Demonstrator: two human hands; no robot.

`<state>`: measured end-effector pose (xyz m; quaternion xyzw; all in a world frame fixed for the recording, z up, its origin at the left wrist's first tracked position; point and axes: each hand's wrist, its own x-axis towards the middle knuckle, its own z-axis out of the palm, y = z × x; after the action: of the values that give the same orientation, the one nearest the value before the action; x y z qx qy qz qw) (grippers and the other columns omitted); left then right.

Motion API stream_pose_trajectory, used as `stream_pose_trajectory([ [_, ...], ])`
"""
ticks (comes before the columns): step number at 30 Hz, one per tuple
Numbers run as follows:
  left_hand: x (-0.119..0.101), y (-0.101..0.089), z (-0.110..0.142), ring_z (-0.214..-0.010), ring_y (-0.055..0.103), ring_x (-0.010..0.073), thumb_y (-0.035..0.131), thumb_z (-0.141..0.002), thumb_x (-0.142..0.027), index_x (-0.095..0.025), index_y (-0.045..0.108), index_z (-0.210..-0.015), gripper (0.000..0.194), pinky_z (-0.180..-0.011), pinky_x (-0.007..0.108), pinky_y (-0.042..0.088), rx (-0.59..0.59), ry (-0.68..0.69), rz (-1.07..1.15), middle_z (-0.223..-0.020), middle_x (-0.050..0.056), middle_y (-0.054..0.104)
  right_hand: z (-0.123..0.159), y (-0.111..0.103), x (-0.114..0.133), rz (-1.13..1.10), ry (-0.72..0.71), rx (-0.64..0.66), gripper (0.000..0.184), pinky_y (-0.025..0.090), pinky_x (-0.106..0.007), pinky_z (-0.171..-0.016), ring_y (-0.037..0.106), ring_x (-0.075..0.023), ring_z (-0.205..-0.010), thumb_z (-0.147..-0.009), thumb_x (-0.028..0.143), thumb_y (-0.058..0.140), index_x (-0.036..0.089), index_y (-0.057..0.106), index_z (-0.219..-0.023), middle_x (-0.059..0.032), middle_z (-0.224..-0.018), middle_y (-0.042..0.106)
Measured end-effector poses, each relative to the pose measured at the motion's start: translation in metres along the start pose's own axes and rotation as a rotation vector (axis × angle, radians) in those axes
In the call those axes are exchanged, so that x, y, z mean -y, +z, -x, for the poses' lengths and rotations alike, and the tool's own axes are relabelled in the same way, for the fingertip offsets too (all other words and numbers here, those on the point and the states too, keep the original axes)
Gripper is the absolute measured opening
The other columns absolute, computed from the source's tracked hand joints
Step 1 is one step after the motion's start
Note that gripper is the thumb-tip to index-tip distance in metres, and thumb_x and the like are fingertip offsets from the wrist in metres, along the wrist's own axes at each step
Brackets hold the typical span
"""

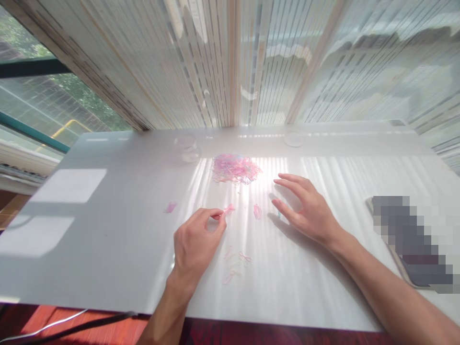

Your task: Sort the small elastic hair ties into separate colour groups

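Observation:
On the white table lies a pile of thin pink, purple and yellow rubber bands. My left hand pinches a small pink band between thumb and forefinger, just below the pile. My right hand hovers flat with its fingers stretched out toward the pile, holding nothing. A loose pink band lies between the two hands. Another pink band lies left of my left hand. Several pale bands are scattered close to my left wrist.
A small clear glass jar stands behind and left of the pile. Its clear round lid lies at the back, to the right. A pixelated flat object rests at the table's right edge. Window blinds rise behind the table. Cables hang under the front edge.

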<state>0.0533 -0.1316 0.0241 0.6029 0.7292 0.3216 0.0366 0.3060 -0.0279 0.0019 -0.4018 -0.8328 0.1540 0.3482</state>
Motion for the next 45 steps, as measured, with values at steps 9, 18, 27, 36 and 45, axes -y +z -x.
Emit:
stream_pose_trajectory([
  [9,-0.001,0.007,0.001,-0.055,0.059,0.0117,0.071,-0.089,-0.019,-0.024,0.077,-0.084,0.01,-0.052,0.024,0.038,0.015,0.02,-0.018,-0.076,-0.003,0.076,0.004,0.006,-0.004,-0.03,0.023,0.114,0.036,0.055,-0.062,-0.108,0.061,-0.0355,-0.134,-0.101,0.038,0.065,0.028,0.061,-0.136,-0.0133,-0.141,0.064],
  [18,0.006,0.006,0.005,-0.055,0.056,0.0111,0.071,-0.089,-0.025,-0.024,0.076,-0.091,0.005,-0.054,0.024,0.04,0.032,0.032,-0.015,-0.084,-0.002,0.077,0.005,0.006,-0.006,0.002,-0.045,0.149,0.046,0.051,-0.064,-0.112,0.058,-0.0378,-0.137,-0.102,0.044,0.064,0.027,0.056,-0.143,-0.0161,-0.144,0.062],
  [27,0.01,0.007,0.007,-0.054,0.054,0.0102,0.075,-0.088,-0.026,-0.024,0.076,-0.106,0.019,-0.058,0.025,0.047,0.082,0.005,-0.032,-0.099,-0.001,0.078,0.004,0.005,-0.006,0.055,-0.112,0.221,0.06,0.045,-0.064,-0.116,0.053,-0.0395,-0.144,-0.1,0.054,0.065,0.024,0.049,-0.149,-0.0179,-0.148,0.061],
  [36,0.012,0.009,0.009,-0.054,0.05,0.0084,0.071,-0.092,-0.023,-0.024,0.077,-0.105,0.015,-0.058,0.024,0.046,0.077,0.019,0.075,-0.101,0.0,0.077,0.004,0.004,-0.007,0.069,-0.122,0.24,0.063,0.043,-0.063,-0.118,0.051,-0.0396,-0.146,-0.101,0.06,0.061,0.024,0.048,-0.151,-0.0167,-0.15,0.059],
  [45,0.014,-0.023,0.025,-0.06,0.056,0.0082,0.062,-0.098,-0.02,-0.029,0.075,-0.106,0.017,-0.058,0.022,0.046,0.471,0.211,0.237,-0.096,-0.003,0.074,0.003,0.002,0.0,0.074,-0.166,0.157,0.046,0.049,-0.062,-0.112,0.058,-0.0379,-0.136,-0.103,0.04,0.064,0.023,0.053,-0.144,-0.0175,-0.14,0.065],
])
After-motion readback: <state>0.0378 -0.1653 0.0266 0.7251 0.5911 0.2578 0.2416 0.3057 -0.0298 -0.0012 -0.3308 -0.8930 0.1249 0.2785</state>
